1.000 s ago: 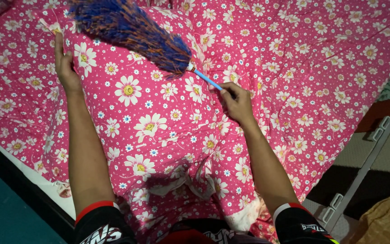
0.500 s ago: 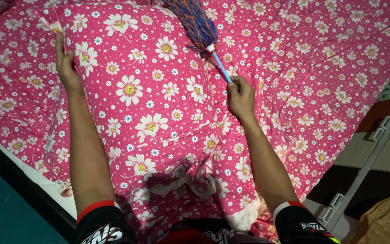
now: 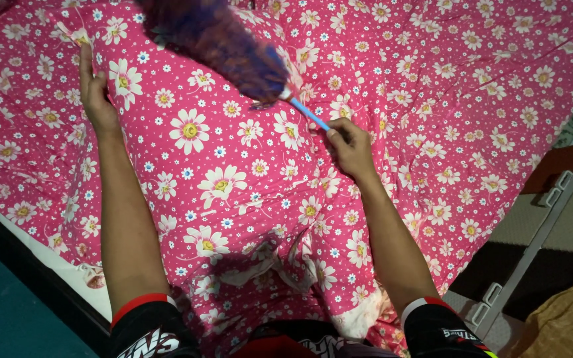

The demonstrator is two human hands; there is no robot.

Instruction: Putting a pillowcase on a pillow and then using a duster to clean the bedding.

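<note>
A pink pillow (image 3: 213,152) with white daisy print lies on a bed covered in the same pink floral sheet (image 3: 472,93). My left hand (image 3: 95,99) rests flat against the pillow's upper left edge, fingers together and pointing up. My right hand (image 3: 349,150) is closed around the light blue handle (image 3: 308,113) of a duster. Its fluffy blue and orange head (image 3: 217,38), blurred with motion, lies across the top of the pillow, slanting up to the left.
The bed's dark edge (image 3: 48,282) and a teal floor (image 3: 1,311) run along the lower left. At the right are a grey metal rail (image 3: 552,212), a dark floor area and a yellow-brown cloth (image 3: 568,325).
The duster head swung from lying left across the pillow, up to the pillow's top right half a second ago, and is now back down to the left. My left hand stayed put.
</note>
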